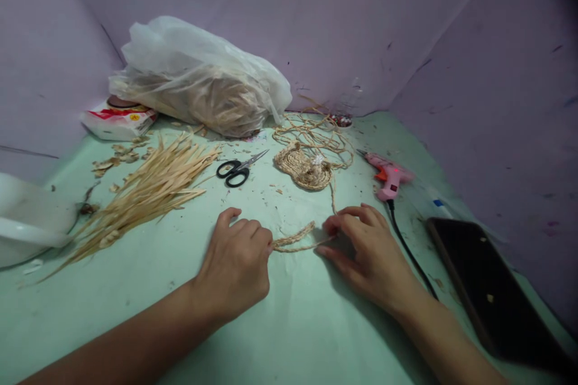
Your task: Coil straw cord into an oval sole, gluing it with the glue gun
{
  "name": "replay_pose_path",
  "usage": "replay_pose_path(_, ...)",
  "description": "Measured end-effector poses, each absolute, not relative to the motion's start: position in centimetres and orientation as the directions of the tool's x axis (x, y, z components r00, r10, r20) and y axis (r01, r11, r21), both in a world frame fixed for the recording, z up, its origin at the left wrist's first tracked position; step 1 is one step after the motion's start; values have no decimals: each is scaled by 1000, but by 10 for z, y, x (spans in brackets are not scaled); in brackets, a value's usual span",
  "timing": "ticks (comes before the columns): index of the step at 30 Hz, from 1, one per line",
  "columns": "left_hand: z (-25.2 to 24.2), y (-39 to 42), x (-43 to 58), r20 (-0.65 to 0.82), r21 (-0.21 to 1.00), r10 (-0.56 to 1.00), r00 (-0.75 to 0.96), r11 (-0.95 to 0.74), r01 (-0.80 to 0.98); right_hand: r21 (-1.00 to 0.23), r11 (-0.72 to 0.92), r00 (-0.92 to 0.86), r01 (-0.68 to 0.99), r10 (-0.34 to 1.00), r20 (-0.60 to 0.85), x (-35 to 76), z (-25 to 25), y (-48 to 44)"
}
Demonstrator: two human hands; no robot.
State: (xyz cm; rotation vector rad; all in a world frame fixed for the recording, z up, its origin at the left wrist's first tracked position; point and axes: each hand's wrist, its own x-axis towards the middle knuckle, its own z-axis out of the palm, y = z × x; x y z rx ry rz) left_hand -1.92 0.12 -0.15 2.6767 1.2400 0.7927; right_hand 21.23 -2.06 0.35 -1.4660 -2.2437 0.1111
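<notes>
Between my hands runs a braided straw cord (295, 242), with a short loose end sticking up beside its longer strand. My left hand (239, 264) is closed on the cord's doubled part, its knuckles toward the camera. My right hand (361, 240) pinches the strand a little to the right, thumb and fingers close together. From there the cord leads up to a coiled straw piece (304, 167) with rounded lobes, lying flat on the table. Behind that piece rests a loose tangle of the same cord (316, 132).
Black-handled scissors (239, 169) lie beside a bundle of dry straw strips (153, 183). A pink glue gun (388, 174) with a red light and a phone (492, 289) are at right. A plastic bag (198, 81), a box (120, 120) and a white container (34, 222) stand around.
</notes>
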Motion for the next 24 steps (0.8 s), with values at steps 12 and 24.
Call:
replay_pose_path(12, -4, 4, -20, 450, 203, 658, 604, -734, 648, -346, 606, -443, 717, 779, 444, 206, 1, -20)
replay_pose_path(24, -4, 5, -21, 441, 195, 650, 619, -742, 641, -573, 396, -213, 718, 908, 360, 209, -7, -17)
